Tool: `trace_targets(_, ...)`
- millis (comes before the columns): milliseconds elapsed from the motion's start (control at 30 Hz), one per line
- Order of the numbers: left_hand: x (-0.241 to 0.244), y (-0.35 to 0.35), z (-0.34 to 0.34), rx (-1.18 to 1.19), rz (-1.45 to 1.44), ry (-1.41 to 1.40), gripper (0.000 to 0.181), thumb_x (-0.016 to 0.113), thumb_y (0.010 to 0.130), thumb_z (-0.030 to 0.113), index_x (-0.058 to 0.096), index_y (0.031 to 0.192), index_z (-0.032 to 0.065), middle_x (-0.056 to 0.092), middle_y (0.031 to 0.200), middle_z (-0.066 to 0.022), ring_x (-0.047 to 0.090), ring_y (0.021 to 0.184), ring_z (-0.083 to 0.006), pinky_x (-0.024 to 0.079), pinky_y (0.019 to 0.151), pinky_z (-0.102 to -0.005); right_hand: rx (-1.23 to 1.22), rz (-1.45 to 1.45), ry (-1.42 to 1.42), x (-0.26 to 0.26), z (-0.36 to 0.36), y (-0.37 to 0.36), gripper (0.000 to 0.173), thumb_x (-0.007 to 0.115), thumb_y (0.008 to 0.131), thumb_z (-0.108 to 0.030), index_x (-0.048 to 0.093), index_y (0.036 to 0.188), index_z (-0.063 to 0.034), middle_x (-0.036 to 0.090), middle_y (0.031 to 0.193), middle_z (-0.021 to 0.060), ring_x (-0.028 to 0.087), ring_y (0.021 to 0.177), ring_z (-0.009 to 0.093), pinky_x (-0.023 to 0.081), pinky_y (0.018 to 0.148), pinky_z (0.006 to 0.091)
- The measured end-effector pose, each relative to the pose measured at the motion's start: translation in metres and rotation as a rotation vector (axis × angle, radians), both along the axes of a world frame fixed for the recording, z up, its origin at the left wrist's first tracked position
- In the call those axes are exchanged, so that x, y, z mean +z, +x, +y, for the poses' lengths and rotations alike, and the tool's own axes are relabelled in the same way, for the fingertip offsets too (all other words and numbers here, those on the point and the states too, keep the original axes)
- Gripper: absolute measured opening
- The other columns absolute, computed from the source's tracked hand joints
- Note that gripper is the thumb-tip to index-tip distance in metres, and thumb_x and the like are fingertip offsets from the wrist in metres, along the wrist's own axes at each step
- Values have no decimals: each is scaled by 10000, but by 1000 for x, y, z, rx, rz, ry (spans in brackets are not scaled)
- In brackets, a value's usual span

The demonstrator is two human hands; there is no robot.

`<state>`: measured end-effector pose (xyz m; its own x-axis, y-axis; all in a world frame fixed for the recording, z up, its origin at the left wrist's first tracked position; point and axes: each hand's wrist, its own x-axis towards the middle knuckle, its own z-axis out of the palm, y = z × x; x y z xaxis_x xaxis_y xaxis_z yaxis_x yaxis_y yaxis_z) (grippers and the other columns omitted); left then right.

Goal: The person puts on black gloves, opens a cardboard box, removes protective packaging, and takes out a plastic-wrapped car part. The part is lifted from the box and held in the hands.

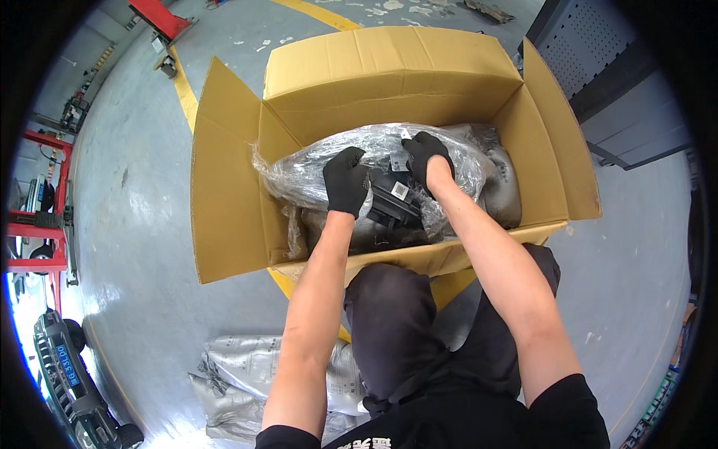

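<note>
A headlamp-like car part in clear plastic wrap (314,163) lies across the inside of an open cardboard box (404,106). The wrap is torn in the middle, baring a black plastic housing (387,196) with white printed labels. My left hand (346,182), in a black glove, grips the wrap at the left edge of this opening. On the opening's other side, my right hand (426,160), gloved alike, has its fingers closed on the wrap near a small white tag (405,134). The fingertips of both hands are partly hidden.
Grey inflated packing bags (502,182) fill the box's right end. More silvery bags (247,365) lie on the floor at my left. A grey metal cabinet (589,62) stands beyond the box at right. Red lift posts (42,233) and a vehicle (78,376) are at far left.
</note>
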<state>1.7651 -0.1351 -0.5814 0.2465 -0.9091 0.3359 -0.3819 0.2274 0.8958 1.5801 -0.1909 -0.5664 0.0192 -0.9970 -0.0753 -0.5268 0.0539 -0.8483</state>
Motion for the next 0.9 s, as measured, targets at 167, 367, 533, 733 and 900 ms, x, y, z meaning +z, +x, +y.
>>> trace_targets(167,37,-16,-3,-96,-559,280,355,751,717,216,708,1042,83,689,906,-194,679,863,-377,542,793,-423,15,-175,-71,-33,20,-12,273,614,913,-256,646,1047,-20,656,957,226,618,925,422,486,801,431)
trace_targets(367,44,-46,-53,-131,-1205,89,262,730,744,287,747,955,133,653,1036,-176,667,931,-356,516,808,-465,-156,-349,-45,-40,16,-23,284,611,932,-289,627,1026,-22,652,903,237,625,858,400,479,784,421)
trace_targets(533,26,-52,-74,-76,-1333,94,188,688,791,238,737,892,87,681,985,-144,664,917,-336,508,804,-440,-65,-183,-259,-9,26,-5,335,605,941,-343,604,980,-10,653,913,275,614,860,453,485,769,435)
trace_targets(733,21,-62,-72,-106,-1341,-38,117,633,819,169,711,852,88,696,870,-140,676,835,-339,548,721,-435,-128,-162,-135,-3,36,-10,336,587,950,-342,600,991,-8,645,910,308,607,918,498,476,755,485)
trace_targets(900,19,-38,-80,-50,-972,162,149,610,800,177,700,851,69,704,884,-186,688,864,-377,548,766,-482,-173,-133,-106,7,41,0,340,583,930,-320,621,1019,6,658,971,281,634,968,447,474,816,467)
